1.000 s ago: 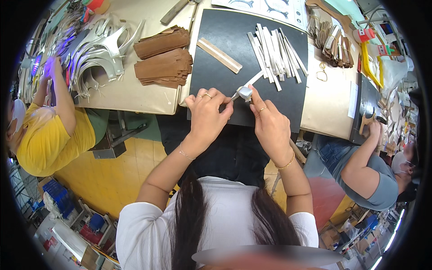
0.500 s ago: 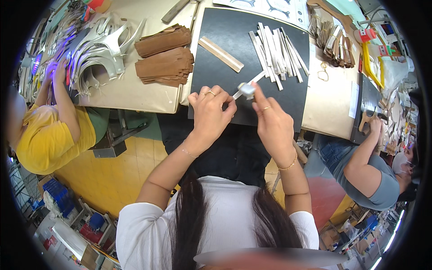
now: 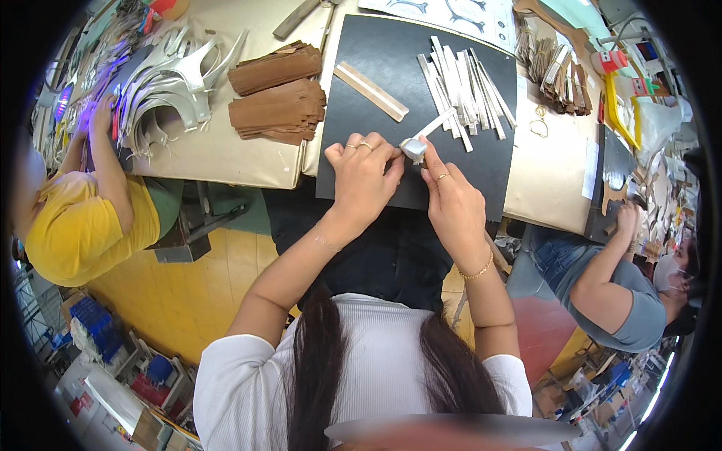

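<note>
Over the black work mat (image 3: pixel 368 45) I hold a narrow white strip (image 3: pixel 436 122), which slants up to the right with its far end free. My left hand (image 3: pixel 365 177) is closed, thumb and forefinger pinching the strip's near end. My right hand (image 3: pixel 456 207) is closed on a small silvery-white block (image 3: pixel 413 149), gripped between thumb and fingers, and the strip passes at this block. Whether the strip runs through or under it I cannot tell. Beyond my hands lie a brown strip with a white band (image 3: pixel 371 92) and a loose pile of white strips (image 3: pixel 466 86).
Two stacks of brown leather pieces (image 3: pixel 276 109) lie left of the mat. Bundled brown strips (image 3: pixel 560 71) and rubber bands (image 3: pixel 539 124) are on the right. A wooden-handled tool (image 3: pixel 297 19) sits at the back. Co-workers work at left (image 3: pixel 90 218) and right (image 3: pixel 624 286).
My left hand has moved right, close up to the block in my right hand. More of the white strip now sticks out past the block toward the upper right.
</note>
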`<state>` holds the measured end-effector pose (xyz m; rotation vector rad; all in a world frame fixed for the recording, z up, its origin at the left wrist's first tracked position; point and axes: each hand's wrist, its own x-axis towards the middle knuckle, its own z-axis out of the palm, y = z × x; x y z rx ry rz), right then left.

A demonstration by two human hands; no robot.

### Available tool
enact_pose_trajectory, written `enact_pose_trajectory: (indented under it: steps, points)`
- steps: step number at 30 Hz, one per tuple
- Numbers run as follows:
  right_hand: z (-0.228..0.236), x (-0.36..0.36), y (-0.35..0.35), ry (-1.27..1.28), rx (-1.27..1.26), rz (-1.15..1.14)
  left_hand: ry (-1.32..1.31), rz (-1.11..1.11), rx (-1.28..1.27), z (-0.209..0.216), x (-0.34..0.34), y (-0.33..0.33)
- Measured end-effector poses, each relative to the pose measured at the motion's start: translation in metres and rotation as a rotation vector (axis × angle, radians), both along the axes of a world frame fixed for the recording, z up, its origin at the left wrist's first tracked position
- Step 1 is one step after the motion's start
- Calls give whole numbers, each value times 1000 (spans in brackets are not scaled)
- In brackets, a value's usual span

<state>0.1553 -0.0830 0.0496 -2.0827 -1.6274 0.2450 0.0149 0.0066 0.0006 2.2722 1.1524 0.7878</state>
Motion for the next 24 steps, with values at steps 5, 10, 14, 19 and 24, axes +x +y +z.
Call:
enact_pose_trajectory:
  steps: [5, 10, 14, 19, 24]
  points:
    - [1, 5, 1, 0, -160, -29, -3, 21, -34, 1, -7, 0]
    - [6, 1, 3, 59, 35, -9, 13, 15, -23, 2, -6, 1]
    - [9, -4, 2, 17, 36, 84, 33, 10, -30, 3, -6, 0]
    - [9, 2, 4, -32, -12, 10, 31, 2, 50, 0, -6, 0]
    - [4, -5, 4, 17, -14, 43, 8, -4, 71, -2, -11, -3]
